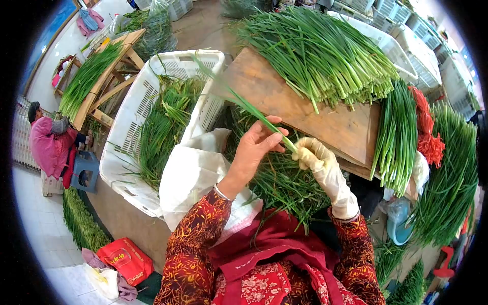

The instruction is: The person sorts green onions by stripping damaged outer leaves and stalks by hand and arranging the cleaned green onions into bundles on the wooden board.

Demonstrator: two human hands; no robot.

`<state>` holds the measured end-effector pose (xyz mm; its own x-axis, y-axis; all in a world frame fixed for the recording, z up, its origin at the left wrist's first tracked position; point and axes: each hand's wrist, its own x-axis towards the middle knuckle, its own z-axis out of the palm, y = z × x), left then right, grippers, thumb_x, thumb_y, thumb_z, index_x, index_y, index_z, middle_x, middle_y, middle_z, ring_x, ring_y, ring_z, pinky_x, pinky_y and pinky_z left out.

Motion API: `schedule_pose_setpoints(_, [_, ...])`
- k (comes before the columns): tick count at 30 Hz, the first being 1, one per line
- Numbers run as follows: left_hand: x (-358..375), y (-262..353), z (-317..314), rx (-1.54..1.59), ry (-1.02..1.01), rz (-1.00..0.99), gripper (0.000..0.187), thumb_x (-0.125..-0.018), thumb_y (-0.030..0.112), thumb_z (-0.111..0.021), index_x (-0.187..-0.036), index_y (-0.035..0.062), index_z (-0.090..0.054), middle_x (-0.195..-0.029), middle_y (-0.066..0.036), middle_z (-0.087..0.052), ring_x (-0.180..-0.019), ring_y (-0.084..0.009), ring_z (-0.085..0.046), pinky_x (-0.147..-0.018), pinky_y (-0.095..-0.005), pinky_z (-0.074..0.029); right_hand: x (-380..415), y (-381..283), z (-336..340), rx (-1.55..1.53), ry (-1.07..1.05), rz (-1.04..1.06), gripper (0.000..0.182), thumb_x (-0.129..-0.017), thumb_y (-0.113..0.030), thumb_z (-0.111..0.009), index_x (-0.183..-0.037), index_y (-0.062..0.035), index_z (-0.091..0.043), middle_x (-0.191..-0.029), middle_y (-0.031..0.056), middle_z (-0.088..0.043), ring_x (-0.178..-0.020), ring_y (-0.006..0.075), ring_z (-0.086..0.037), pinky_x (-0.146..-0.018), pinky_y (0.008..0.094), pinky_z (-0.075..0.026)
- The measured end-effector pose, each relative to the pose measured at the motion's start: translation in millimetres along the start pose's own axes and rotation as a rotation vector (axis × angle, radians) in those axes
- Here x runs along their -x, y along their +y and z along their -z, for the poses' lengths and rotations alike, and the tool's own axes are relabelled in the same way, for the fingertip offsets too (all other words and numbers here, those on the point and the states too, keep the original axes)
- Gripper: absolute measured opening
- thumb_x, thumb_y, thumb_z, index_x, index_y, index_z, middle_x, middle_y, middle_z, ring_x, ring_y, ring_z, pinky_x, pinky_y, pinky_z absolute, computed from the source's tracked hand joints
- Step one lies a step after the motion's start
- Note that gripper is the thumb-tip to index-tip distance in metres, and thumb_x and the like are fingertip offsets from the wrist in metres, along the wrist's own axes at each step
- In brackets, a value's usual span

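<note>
A thin strand of garlic chives (248,107) slants between my hands, its leafy tips blurred toward the upper left. My right hand (320,163), in a pale glove, pinches the light stem end. Bare and loosely curled, my left hand (258,144) has the strand between thumb and fingers. Below both hands lies a heap of loose green leaves (290,185). Just beyond, a wooden board (264,86) bears a big pile of garlic chives (325,56), stem ends toward me. Another bunch (396,137) hangs over the board's right edge.
At left stands a white crate (131,134) with loose leaves inside, beside a white sack (190,175). Red ties (431,145) hang at right, near more chives (447,178) and a blue container (399,223). A person in pink (48,140) sits far left, near a blue stool (85,170).
</note>
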<state>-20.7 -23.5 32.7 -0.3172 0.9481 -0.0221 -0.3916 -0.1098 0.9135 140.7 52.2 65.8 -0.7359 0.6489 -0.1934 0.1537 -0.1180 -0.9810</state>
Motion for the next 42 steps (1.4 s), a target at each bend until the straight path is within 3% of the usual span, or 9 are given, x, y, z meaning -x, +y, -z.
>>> schedule_pose_setpoints(7, [-5.5,9.7,-2.5,-0.193,-0.043,-0.021,0.035,-0.084,0.008,-0.055,-0.118,0.0063,-0.048,-0.094,-0.004,-0.058,-0.082,-0.0097,-0.054,-0.072,-0.0253,-0.049,-21.9,12.8,-5.6,0.05,0.072,0.068,0.017,-0.082,-0.016,-0.061,-0.092,-0.0021,-0.058,-0.076,-0.0017,-0.056,-0.069,0.006,-0.046,-0.064,0.0206,-0.04])
schedule_pose_setpoints(13, [-24.7,15.0,32.2,-0.386,0.186,-0.052,0.03,-0.085,0.007,-0.053,-0.114,0.0031,-0.049,-0.093,-0.005,-0.058,-0.082,-0.012,-0.057,-0.074,-0.0261,-0.049,-13.3,11.9,19.7,0.432,0.053,0.037,0.035,-0.085,-0.038,-0.054,-0.093,-0.0044,-0.061,-0.077,0.0097,-0.063,-0.073,0.017,-0.059,-0.066,0.0285,-0.045])
schedule_pose_setpoints(18, [-48.4,18.3,45.1,0.23,0.203,-0.114,0.016,-0.087,0.016,-0.05,-0.099,0.0072,-0.047,-0.085,-0.001,-0.05,-0.074,-0.0135,-0.054,-0.068,-0.0279,-0.05,-52.3,-14.2,42.7,1.097,0.485,0.042,0.048,-0.082,-0.053,-0.047,-0.097,-0.0102,-0.061,-0.075,0.0114,-0.064,-0.074,0.0291,-0.061,-0.069,0.0364,-0.047])
schedule_pose_setpoints(22, [-62.1,6.1,24.8,0.448,0.184,0.157,0.014,-0.089,0.023,-0.047,-0.097,0.0108,-0.047,-0.077,0.004,-0.049,-0.057,-0.0052,-0.039,-0.047,-0.0207,-0.035,-74.2,-11.5,42.6,0.967,0.31,0.033,0.032,-0.088,-0.037,-0.045,-0.091,-0.009,-0.06,-0.068,0.0094,-0.062,-0.058,0.0211,-0.058,-0.056,0.0327,-0.045])
schedule_pose_setpoints(25, [-64.3,-2.0,9.9,0.298,0.131,0.145,0.022,-0.089,0.029,-0.049,-0.096,0.0084,-0.051,-0.075,0.005,-0.047,-0.057,-0.0017,-0.037,-0.042,-0.0169,-0.028,-62.9,-16.6,31.8,0.062,0.042,-0.011,0.024,-0.089,-0.03,-0.05,-0.086,-0.0076,-0.058,-0.062,-0.0026,-0.053,-0.051,0.0022,-0.04,-0.045,0.0155,-0.032])
schedule_pose_setpoints(30, [-68.0,5.8,2.5,0.352,0.104,0.177,0.033,-0.087,0.032,-0.052,-0.108,0.0061,-0.051,-0.081,0.005,-0.052,-0.058,-0.0013,-0.037,-0.042,-0.0147,-0.027,-63.9,-3.2,23.4,0.04,-0.033,-0.065,0.027,-0.088,-0.032,-0.051,-0.087,-0.0062,-0.059,-0.063,-0.0017,-0.055,-0.052,0.0046,-0.044,-0.046,0.0182,-0.035])
schedule_pose_setpoints(34, [-71.1,10.3,11.2,0.191,-0.059,0.194,0.032,-0.087,0.032,-0.052,-0.107,0.0062,-0.051,-0.081,0.004,-0.053,-0.061,-0.0023,-0.041,-0.047,-0.0154,-0.033,-65.0,-6.7,11.6,0.404,-0.087,-0.044,0.022,-0.088,-0.026,-0.053,-0.087,-0.0051,-0.06,-0.065,0.0001,-0.055,-0.058,0.0058,-0.051,-0.05,0.0185,-0.039])
schedule_pose_setpoints(37, [-84.6,6.7,30.0,0.178,0.29,-0.205,0.02,-0.09,0.025,-0.047,-0.099,0.0068,-0.051,-0.078,0.001,-0.052,-0.066,-0.0075,-0.048,-0.054,-0.0216,-0.042,-76.2,-19.7,10.6,0.937,0.313,0.418,0.021,-0.084,-0.028,-0.058,-0.089,-0.007,-0.059,-0.072,0.0077,-0.061,-0.064,0.0178,-0.06,-0.053,0.0292,-0.046])
schedule_pose_setpoints(42, [-80.9,-0.7,32.4,0.481,0.195,-0.02,0.017,-0.092,0.022,-0.043,-0.098,0.0066,-0.047,-0.077,0.0,-0.048,-0.066,-0.0111,-0.051,-0.07,-0.033,-0.051,-102.4,-23.1,22.7,1.322,0.362,0.158,0.016,-0.082,-0.022,-0.055,-0.094,-0.0109,-0.056,-0.078,0.012,-0.062,-0.069,0.03,-0.06,-0.061,0.0382,-0.046])
